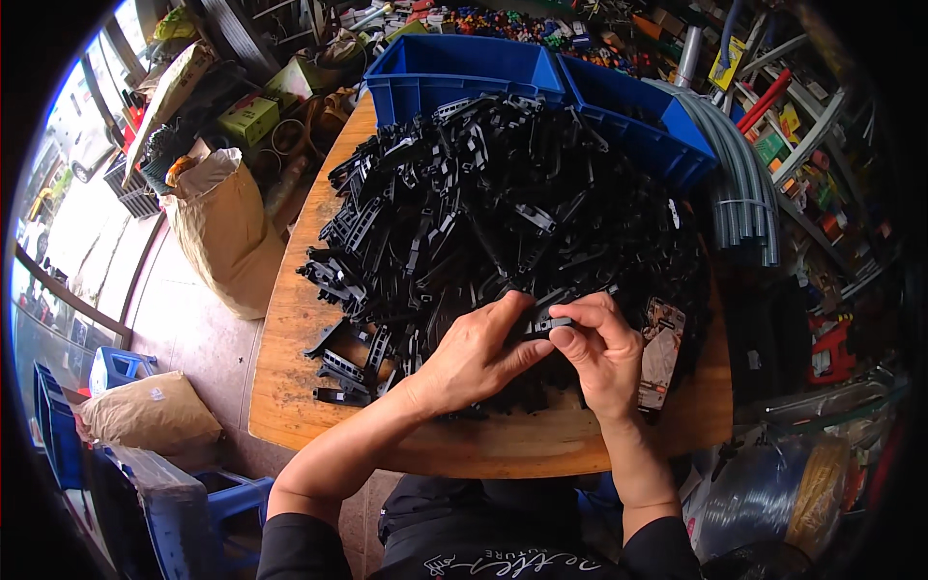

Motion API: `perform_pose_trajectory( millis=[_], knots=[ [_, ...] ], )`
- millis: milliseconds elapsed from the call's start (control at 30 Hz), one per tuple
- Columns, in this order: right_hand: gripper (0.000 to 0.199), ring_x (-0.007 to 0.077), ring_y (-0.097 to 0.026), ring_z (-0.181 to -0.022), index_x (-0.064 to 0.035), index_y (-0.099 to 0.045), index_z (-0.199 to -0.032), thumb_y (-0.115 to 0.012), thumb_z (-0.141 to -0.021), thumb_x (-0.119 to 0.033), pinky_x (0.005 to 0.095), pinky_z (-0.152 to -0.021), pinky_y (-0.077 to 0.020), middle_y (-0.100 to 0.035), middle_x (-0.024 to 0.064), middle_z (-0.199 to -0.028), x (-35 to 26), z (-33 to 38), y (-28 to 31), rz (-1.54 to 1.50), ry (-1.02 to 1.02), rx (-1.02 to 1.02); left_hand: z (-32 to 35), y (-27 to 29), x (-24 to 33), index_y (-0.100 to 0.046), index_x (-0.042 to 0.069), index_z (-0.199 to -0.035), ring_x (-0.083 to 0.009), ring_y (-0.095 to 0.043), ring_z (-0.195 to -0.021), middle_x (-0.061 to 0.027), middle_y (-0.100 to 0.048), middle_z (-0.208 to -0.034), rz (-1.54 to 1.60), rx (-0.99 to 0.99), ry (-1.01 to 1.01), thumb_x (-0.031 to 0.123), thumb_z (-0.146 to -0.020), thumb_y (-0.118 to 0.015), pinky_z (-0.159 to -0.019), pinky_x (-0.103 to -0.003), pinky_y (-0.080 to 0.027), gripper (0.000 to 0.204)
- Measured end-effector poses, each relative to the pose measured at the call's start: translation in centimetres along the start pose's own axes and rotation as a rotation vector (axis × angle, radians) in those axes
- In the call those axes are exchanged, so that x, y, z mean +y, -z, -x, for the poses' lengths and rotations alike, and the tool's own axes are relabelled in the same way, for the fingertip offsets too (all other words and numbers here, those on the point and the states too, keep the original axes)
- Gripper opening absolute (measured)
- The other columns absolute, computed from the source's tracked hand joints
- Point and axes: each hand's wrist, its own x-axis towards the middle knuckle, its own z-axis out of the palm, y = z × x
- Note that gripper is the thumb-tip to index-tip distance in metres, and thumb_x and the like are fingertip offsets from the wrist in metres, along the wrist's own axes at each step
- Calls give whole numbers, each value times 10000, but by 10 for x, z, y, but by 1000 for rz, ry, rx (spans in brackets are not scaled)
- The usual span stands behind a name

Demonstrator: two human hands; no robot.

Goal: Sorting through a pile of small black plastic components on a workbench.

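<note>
Both my hands meet over the near part of a big heap of black plastic parts (pixel 435 213). Between them is a small black plastic part (pixel 547 325), long and narrow. My right hand (pixel 601 350) pinches its right end between thumb and fingers. Closed around the other end is my left hand (pixel 480 350), with its thumb along the near side; its fingertips are partly hidden. Just right of my right hand lies a flat rectangular thing with a brown and pale pattern (pixel 661 353), perhaps a phone.
The heap covers most of a wooden table (pixel 290 406). Two blue bins (pixel 464 82) (pixel 648 135) stand along its far edge. A coil of grey hose (pixel 744 208) hangs at the right. Left on the floor are a paper sack (pixel 224 232), a brown package (pixel 150 414) and a blue stool (pixel 237 507).
</note>
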Motion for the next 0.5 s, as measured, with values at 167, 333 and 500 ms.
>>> perform_pose_trajectory(
  millis=[167, 333, 500],
  knots=[
    [201, 42, -525, -740, -20, -674, -1025, -684, -825, -43, 164, -646, -435, -585, 0, -909, 8, 5, -5, 29, 34, 79, 1, -2, 0, -475, -47, -1100, -394, -588, -726, -218, -575, -797, -143, 15, -98, 238, -860, -650, -597, -408, -452, 412],
    [253, 46, -506, -755, -18, -640, -1073, -687, -829, -65, 178, -652, -437, -569, 19, -1004, 11, 9, -7, 25, 20, 113, 2, -4, 4, -480, -37, -1074, -382, -591, -663, -194, -575, -731, -188, 32, -56, 224, -865, -643, -557, -398, -445, 372],
    [458, 44, -506, -829, 15, -525, -1135, -701, -837, -285, 185, -742, -438, -567, 25, -1003, 1, 3, 2, -310, -244, -121, 9, -7, 8, -455, -24, -999, -380, -563, -566, -177, -530, -607, -53, 58, -139, 244, -893, -603, -491, -416, -405, 324]
  ],
)
